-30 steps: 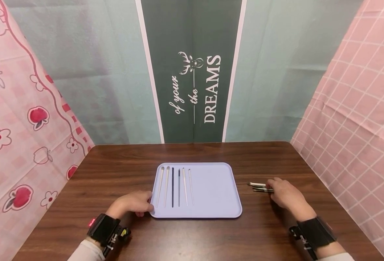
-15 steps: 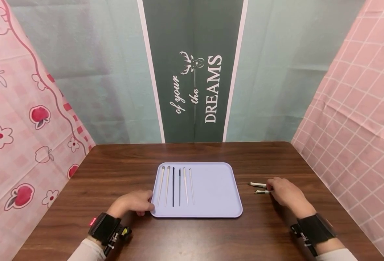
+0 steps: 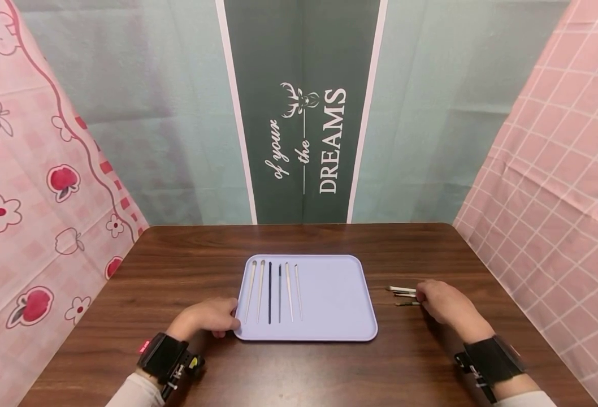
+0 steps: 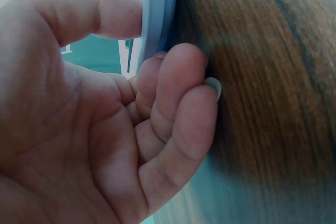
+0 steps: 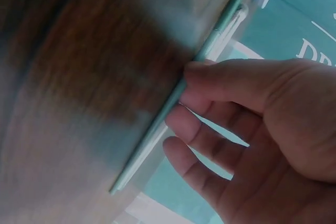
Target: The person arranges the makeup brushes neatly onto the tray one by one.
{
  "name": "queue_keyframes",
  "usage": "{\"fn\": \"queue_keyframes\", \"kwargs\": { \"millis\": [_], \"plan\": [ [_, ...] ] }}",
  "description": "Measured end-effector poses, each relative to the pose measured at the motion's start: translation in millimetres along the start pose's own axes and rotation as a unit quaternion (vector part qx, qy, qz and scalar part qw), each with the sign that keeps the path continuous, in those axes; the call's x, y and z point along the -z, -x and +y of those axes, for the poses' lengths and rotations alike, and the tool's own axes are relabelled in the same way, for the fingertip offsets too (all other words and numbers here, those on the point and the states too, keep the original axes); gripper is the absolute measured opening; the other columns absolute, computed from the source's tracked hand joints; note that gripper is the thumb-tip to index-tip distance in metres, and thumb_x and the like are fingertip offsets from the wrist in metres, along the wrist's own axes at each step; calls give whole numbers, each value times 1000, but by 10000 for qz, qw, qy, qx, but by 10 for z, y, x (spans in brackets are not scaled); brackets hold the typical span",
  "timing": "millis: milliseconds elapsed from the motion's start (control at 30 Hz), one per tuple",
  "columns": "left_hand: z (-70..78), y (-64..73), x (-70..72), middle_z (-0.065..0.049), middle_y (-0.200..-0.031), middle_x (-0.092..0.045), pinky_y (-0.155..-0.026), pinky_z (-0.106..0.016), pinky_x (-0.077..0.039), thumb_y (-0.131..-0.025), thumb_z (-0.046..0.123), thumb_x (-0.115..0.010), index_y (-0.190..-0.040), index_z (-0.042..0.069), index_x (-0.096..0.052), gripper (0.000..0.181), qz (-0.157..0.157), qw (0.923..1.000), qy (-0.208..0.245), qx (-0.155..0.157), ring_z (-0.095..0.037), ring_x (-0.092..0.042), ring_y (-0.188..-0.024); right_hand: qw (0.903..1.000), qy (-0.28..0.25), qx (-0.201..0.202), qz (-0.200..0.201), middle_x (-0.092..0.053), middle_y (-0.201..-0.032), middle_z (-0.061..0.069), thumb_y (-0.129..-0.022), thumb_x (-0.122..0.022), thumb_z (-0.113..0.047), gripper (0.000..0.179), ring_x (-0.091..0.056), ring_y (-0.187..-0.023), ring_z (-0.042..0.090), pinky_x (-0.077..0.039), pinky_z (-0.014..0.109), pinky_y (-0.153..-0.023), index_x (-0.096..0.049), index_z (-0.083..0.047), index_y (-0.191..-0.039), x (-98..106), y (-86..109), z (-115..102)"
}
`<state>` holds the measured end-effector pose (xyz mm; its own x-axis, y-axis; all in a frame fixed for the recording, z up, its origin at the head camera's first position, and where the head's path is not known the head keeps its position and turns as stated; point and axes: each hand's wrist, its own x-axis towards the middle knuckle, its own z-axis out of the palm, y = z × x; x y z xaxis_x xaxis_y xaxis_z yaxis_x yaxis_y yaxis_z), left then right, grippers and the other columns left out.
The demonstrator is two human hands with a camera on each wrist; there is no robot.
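Note:
A pale lilac tray lies on the table with several slim makeup brushes lined up on its left half, including a black brush. My left hand grips the tray's left edge, thumb on the rim and fingers curled beside and below it in the left wrist view. Right of the tray, my right hand pinches at a small bunch of makeup brushes. In the right wrist view, thumb and fingertips meet at a green brush, with a pale brush close alongside. Their handles are hidden in the head view.
The brown wooden table extends around the tray. A pink apple-print cloth hangs at the left and a pink checked cloth at the right. A green curtain with white lettering closes the back.
The brush heads beside my right hand have shifted and spread, with a green one now lying apart nearest me. My left hand stays at the tray's edge.

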<state>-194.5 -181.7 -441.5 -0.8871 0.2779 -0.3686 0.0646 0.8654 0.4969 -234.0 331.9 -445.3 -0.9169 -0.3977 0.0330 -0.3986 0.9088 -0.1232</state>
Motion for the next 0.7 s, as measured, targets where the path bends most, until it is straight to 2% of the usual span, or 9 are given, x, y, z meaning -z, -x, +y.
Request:
{"fn": "queue_keyframes", "kwargs": {
  "millis": [200, 267, 467, 567, 700],
  "plan": [
    [8, 2, -2, -5, -65, -59, -50, -28, -49, -82, 14, -70, -82, 10, -54, 17, -1, 10000, -4, 6, -17, -59, -53, 9984, 16, 541, 152, -51, -75, -4, -80, -71, 4, 24, -50, -69, 11, -44, 31, -61, -55, -14, -77, -22, 10, 48],
    [12, 5, 0, -5, -65, -59, -50, -28, -49, -82, 13, -69, -82, 10, -53, 16, 1, 10000, 0, 4, -17, -59, -53, 9978, 12, 656, 95, -48, -76, -5, -82, -71, 4, 25, -48, -70, 10, -43, 31, -61, -53, -14, -78, -30, 20, 60],
    [19, 12, 7, -5, -66, -59, -50, -28, -49, -81, 13, -69, -82, 10, -54, 16, -8, 10000, 3, 3, -17, -59, -53, 9972, 52, 703, -266, -45, -80, -4, -87, -67, 4, 24, -45, -72, 11, -41, 31, -63, -51, -13, -83, -14, 39, 57],
    [17, 11, 10, -5, -67, -59, -50, -29, -49, -82, 13, -70, -83, 9, -54, 16, -9, 10000, 11, 20, -17, -59, -54, 9972, -38, 717, -218, -46, -80, -4, -88, -65, 5, 23, -46, -73, 11, -42, 31, -63, -51, -13, -85, 28, 31, 29],
    [14, 6, 8, -5, -66, -59, -50, -28, -49, -82, 13, -70, -83, 9, -54, 16, -1, 10000, 22, 15, -17, -59, -54, 9968, -280, 748, 46, -48, -79, -4, -88, -66, 3, 21, -46, -72, 11, -42, 32, -62, -52, -12, -86, 84, 0, -33]
  ]
}}
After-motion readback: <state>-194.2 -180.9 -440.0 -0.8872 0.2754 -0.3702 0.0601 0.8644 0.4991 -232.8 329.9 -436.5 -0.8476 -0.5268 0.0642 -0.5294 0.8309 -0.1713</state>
